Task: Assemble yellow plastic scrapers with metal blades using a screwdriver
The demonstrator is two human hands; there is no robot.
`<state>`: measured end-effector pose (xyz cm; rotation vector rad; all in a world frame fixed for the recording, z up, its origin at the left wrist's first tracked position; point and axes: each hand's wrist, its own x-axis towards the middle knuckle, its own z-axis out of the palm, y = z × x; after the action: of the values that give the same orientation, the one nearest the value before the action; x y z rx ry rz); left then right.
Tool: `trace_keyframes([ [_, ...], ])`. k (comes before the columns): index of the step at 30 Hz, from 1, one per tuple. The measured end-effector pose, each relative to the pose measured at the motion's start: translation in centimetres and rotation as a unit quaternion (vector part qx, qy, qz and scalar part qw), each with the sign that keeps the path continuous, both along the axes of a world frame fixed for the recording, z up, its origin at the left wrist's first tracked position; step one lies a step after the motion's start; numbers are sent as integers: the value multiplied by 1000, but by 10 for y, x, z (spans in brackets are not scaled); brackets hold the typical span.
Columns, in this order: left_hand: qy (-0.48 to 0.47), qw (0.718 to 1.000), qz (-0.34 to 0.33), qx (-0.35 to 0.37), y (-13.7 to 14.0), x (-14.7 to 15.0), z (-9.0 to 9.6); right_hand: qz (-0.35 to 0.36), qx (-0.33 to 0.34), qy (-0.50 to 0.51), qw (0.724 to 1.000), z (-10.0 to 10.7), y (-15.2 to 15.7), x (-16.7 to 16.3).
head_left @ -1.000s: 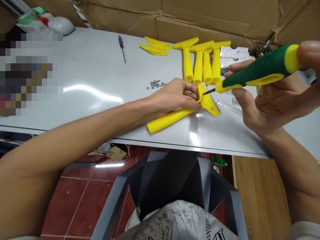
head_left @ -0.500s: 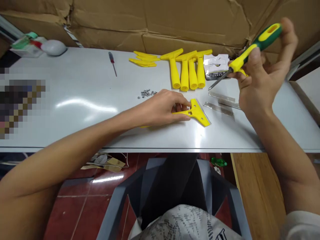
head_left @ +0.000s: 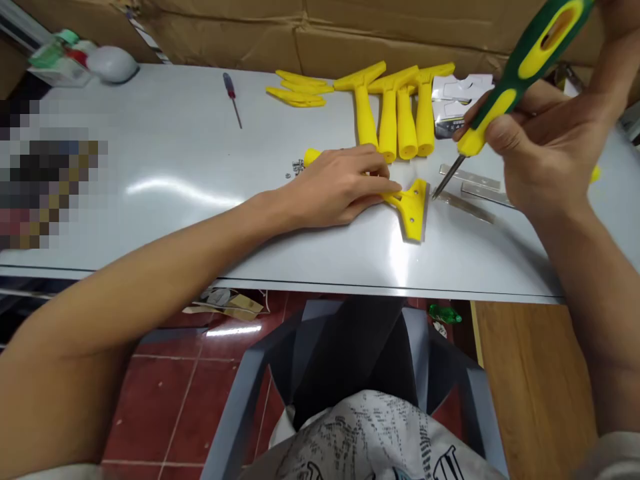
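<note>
My left hand [head_left: 340, 185] is closed around a yellow scraper [head_left: 413, 212], pressing it to the white table. The scraper's head points right, with a metal blade along its edge and two screw spots on its face. Its handle is mostly under my palm; a yellow end shows beyond the wrist side. In my right hand [head_left: 555, 143] is a screwdriver [head_left: 493, 115] with a green and yellow handle, tilted tip down. Its tip is just right of the scraper's blade, near loose metal blades [head_left: 470, 177]. Small screws [head_left: 297, 167] lie by my left hand, partly covered.
Yellow scraper handles [head_left: 367, 113] lie in a row at the back, beside thin yellow pieces [head_left: 300, 95]. A printed card [head_left: 463, 100] is right of them. A small screwdriver [head_left: 233, 99] lies farther left. Cardboard [head_left: 225, 33] stands behind the white table [head_left: 175, 153].
The scraper has turned in my left hand, its head now pointing straighter right. My right hand has brought the screwdriver nearer, still held tip down. The head view has shifted.
</note>
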<state>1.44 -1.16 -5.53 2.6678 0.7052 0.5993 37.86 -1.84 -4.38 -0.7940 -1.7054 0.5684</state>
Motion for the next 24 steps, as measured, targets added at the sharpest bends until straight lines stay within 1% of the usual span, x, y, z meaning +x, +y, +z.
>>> trace_keyframes([
  [1,-4,1000,-7,5,1,0,-1,-3,42,-11,999,-2,3,-9],
  [2,-8,1000,-12,14,2,-1,-3,5,99,-14,995,-5,9,-17],
  [3,-13,1000,-15,22,3,-1,-4,13,176,21,984,-8,15,-24],
  [4,-17,999,-17,29,3,-2,-4,16,226,55,972,-11,22,-29],
  [5,-21,999,-18,34,3,-2,-5,9,235,57,970,-15,29,-33],
  [7,-24,999,-20,42,3,-2,-6,-11,200,28,979,-21,39,-36],
  [9,-20,998,-23,48,3,-2,-7,-27,179,31,983,-28,48,-37],
  [12,-18,998,-27,56,3,-2,-7,-45,195,74,977,-39,63,-37],
  [14,-22,997,-31,61,3,-2,-8,-51,192,77,977,-45,70,-38],
  [17,-16,997,-32,70,2,-2,-8,-49,174,72,981,-48,65,-37],
  [21,3,995,-32,91,1,-1,-6,-24,113,58,992,-45,44,-38],
  [23,10,994,-38,106,1,0,-5,-9,118,70,991,-45,43,-42],
  [24,13,993,-43,114,1,1,-5,-1,131,81,988,-46,46,-45],
])
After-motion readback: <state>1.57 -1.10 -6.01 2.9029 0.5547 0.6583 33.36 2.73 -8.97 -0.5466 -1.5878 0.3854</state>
